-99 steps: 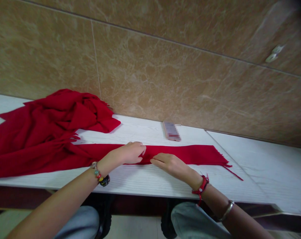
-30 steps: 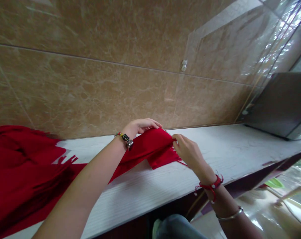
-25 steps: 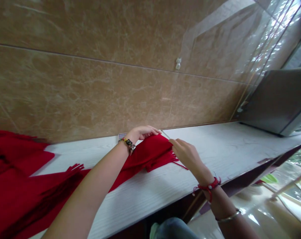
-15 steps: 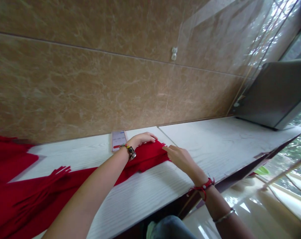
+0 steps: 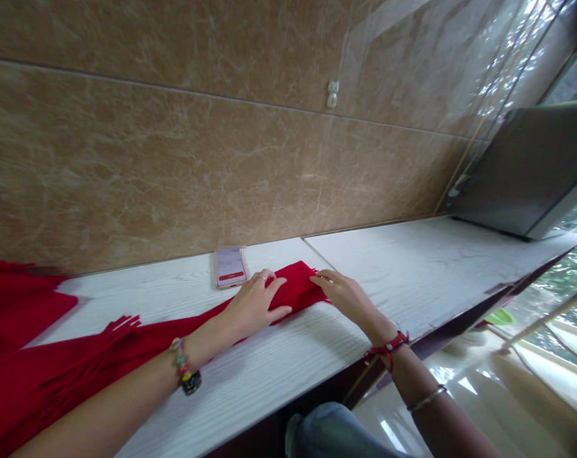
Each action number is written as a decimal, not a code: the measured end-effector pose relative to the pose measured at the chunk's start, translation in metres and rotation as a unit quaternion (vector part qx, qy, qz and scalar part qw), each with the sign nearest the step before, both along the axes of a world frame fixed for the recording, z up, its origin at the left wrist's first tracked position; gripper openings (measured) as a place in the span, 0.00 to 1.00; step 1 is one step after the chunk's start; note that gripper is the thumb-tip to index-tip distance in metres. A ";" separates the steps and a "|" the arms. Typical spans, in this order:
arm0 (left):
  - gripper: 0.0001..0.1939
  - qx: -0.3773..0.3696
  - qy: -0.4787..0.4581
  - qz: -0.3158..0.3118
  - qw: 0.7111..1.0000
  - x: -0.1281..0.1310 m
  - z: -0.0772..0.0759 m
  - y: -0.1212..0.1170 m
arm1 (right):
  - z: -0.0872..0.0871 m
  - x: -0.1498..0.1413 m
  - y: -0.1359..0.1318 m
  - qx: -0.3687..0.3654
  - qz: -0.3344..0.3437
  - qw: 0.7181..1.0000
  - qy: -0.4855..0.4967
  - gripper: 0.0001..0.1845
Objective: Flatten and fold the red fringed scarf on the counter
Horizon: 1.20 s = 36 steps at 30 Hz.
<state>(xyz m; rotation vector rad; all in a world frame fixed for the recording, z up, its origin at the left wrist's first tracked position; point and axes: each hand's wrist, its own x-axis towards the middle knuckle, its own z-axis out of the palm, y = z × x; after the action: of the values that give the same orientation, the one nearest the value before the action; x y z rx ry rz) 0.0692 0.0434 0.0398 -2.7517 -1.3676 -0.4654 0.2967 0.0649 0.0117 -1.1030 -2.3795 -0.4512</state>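
Red all the way along the white desk, the plain fringed scarf lies stretched lengthwise! Its right end is narrow, folded over, short strands poking out at the tip. Look left and it widens, slackens, creases, with a loose fringe splayed across it. Far left, more red cloth sits bunched; whether it joins, can't tell!

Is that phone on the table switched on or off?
On. The phone lies face up on the table, and its screen shows a pale display with a red bar near the bottom.
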 end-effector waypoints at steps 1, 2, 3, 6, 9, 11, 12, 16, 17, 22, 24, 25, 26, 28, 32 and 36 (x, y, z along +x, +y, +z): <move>0.28 0.006 0.016 0.007 1.000 -0.007 -0.005 -0.009 | 0.001 0.000 0.000 0.003 0.009 1.000 0.002 0.15; 0.28 0.011 0.037 0.018 0.999 -0.014 -0.010 -0.017 | 0.002 0.000 0.000 0.008 0.013 1.000 0.004 0.15; 0.27 0.016 0.060 0.031 0.998 -0.021 -0.015 -0.022 | 0.004 0.000 -0.001 0.016 0.015 1.000 0.007 0.15; 0.24 0.042 0.128 0.062 0.989 -0.036 -0.022 -0.028 | 0.010 0.001 -0.003 0.044 0.017 0.999 0.013 0.16; 0.22 0.096 0.162 0.071 0.980 -0.046 -0.017 -0.026 | 0.012 0.003 -0.004 0.063 0.017 0.997 0.029 0.18; 0.20 0.132 0.169 0.076 0.974 -0.049 -0.012 -0.025 | 0.010 0.005 -0.003 0.060 0.006 0.998 0.033 0.18; 0.19 0.140 0.176 0.072 0.972 -0.049 -0.011 -0.026 | 0.007 0.006 -0.003 0.051 -0.002 0.998 0.029 0.18; 0.25 0.107 0.203 0.028 0.973 -0.046 -0.022 -0.033 | -0.002 0.009 -0.001 -0.032 -0.015 0.999 -0.018 0.18; 0.26 0.093 0.200 0.024 0.975 -0.045 -0.025 -0.035 | -0.003 0.009 -0.001 -0.048 -0.015 0.998 -0.023 0.19; 0.21 0.040 0.124 0.018 0.991 -0.040 -0.023 -0.036 | 0.012 0.007 -0.004 -0.040 0.012 0.999 0.012 0.21; 0.22 0.040 0.085 0.006 0.996 -0.033 -0.015 -0.032 | 0.022 -0.003 -0.003 -0.019 0.022 0.998 0.047 0.20; 0.21 0.044 0.068 0.001 0.997 -0.027 -0.011 -0.029 | 0.027 -0.011 -0.001 -0.012 0.021 0.998 0.063 0.19; 0.20 0.048 0.050 0.000 0.998 -0.021 -0.008 -0.025 | 0.030 -0.019 0.001 -0.010 0.015 0.997 0.074 0.18; 0.19 0.048 0.018 0.013 0.999 -0.008 -0.007 -0.015 | 0.033 -0.037 0.009 -0.025 -0.005 0.997 0.075 0.18; 0.24 -0.001 -0.007 0.073 0.997 0.007 -0.022 -0.001 | 0.016 -0.058 0.025 -0.113 -0.054 0.992 0.007 0.23; 0.30 -0.061 0.009 0.088 0.994 0.000 -0.042 0.001 | -0.011 -0.051 0.034 -0.144 -0.057 0.985 -0.073 0.23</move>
<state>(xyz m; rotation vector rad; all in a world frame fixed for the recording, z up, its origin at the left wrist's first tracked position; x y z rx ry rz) 0.0691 0.0443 -0.0024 -2.6843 -1.6686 -0.3591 0.2460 0.0991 0.0012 -1.3824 -2.5781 -0.2368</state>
